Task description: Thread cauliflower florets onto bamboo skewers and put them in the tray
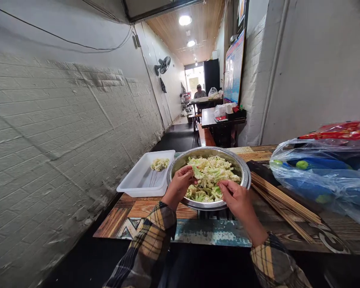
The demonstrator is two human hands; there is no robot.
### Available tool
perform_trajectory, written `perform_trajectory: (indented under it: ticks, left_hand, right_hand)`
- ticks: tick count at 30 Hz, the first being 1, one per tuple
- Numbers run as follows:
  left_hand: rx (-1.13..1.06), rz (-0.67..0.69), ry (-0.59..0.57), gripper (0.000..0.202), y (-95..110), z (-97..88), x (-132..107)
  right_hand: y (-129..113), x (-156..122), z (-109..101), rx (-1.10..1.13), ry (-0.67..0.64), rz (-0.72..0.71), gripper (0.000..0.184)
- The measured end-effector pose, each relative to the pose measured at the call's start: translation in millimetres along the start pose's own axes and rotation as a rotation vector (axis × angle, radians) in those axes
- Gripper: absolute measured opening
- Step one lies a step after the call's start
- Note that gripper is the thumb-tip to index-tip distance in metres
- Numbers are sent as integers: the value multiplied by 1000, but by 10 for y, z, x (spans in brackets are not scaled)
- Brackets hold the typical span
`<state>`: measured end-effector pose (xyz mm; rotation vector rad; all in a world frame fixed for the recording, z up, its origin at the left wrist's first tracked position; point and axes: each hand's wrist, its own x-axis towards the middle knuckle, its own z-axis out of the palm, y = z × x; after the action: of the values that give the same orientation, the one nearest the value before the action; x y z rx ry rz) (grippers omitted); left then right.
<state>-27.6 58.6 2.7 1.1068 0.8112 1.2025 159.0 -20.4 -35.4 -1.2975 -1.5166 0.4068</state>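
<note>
Over a wide metal bowl (246,173) heaped with cauliflower pieces (217,166), both of my hands are held close together. My left hand (181,184) pinches a cauliflower floret (197,173) with a pale green stem. Fingers pressed together, my right hand (234,196) grips a thin skewer, which is hard to make out against the cauliflower. Left of the bowl stands a white plastic tray (135,182). In it lie skewered florets (160,164), their thin sticks pointing toward me.
Bamboo skewers (285,200) lie in a bundle right of the bowl on the patterned wooden table (186,232). Beyond them sits a clear plastic bag (318,168) with blue and green contents. A person (199,93) sits far back, behind other tables (208,116). A brick wall (63,160) runs along the left.
</note>
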Motion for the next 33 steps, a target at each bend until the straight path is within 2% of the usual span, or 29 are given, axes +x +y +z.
perform_trajectory:
  ticks: [6,11,14,17,22,29,33]
  left_hand:
    - [-220,19,-20,28,-47,38,-25]
    - [-211,52,-8,27,-84,8,-34]
    - [-201,87,-41,46,-103,5,-59]
    - [-201,119,-12,58,-110,12,-83]
    - [-145,123,23,43,-112,13,-99]
    - [-147,-22,-63,46,-74,29,-148]
    - [-144,-11,-29,43,-83,32,-151]
  right_hand:
    - [-11,-4,-1,-61,-20,-65,32]
    - [-45,-24,10,-137,-78,-153,29]
    - [-66,-35,3,-151,-140,-167,29]
    - [-81,-55,-25,-120,-167,-173,29]
    - [-72,-170,-109,-90,-175,-151,30]
    - [-40,-378,-199,-135,-189,-143,30]
    - [-70,-463,-175,-132,-231,-88,32]
